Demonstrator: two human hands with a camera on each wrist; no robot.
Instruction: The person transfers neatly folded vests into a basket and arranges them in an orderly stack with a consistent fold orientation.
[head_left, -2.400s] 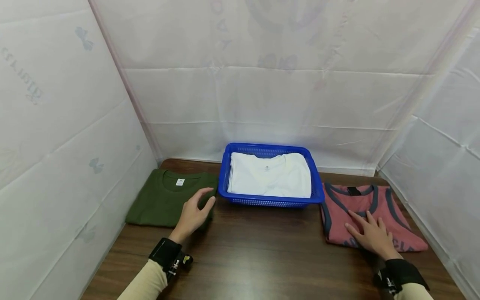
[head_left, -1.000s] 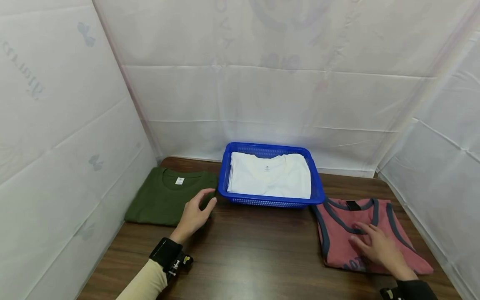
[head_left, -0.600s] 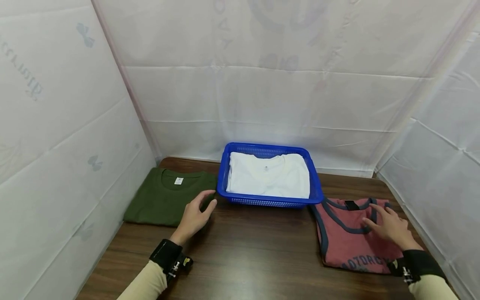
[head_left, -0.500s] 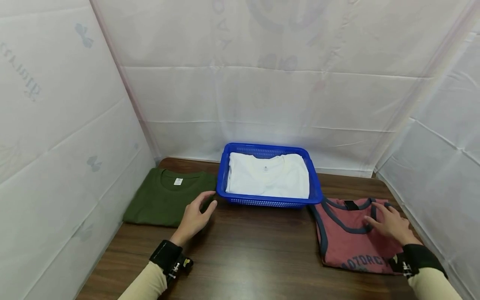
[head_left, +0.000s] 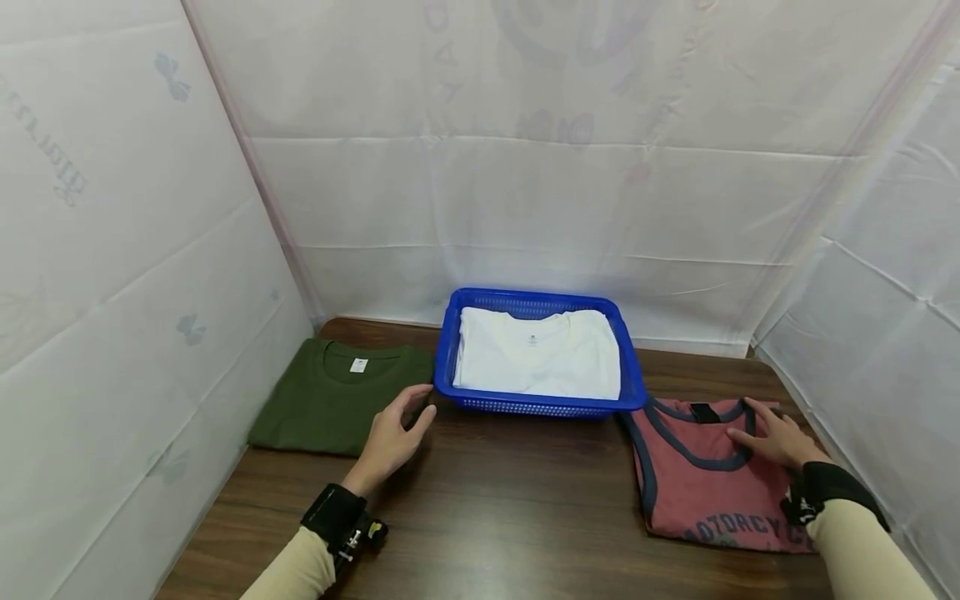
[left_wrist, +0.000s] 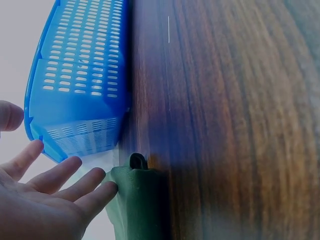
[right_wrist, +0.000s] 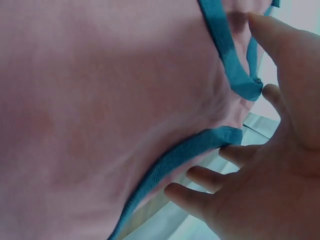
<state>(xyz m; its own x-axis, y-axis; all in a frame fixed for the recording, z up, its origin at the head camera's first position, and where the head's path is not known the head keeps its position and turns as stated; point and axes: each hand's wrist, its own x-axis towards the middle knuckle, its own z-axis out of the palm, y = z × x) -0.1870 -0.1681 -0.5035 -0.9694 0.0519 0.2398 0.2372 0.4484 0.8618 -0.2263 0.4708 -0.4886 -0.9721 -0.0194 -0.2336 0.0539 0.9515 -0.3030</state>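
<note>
In the head view, a folded red tank top with dark trim and lettering lies flat at the right, its upper left corner meeting the blue basket. My right hand reaches over its right shoulder. Up close in the right wrist view, the thumb lies at the neckline, with the other fingertips along the shoulder edge and armhole trim. A folded white shirt fills the basket. My left hand, fingers loosely bent, hovers between the basket and a folded green T-shirt, holding nothing.
The brown wooden table carries everything. White sheeting rises behind the table and along both sides. Each wrist wears a black strap with a small camera.
The tank top has slid nearer to me and now stands lower than before. My right hand has gone from its middle up to the right shoulder. My left hand has stayed almost still.
</note>
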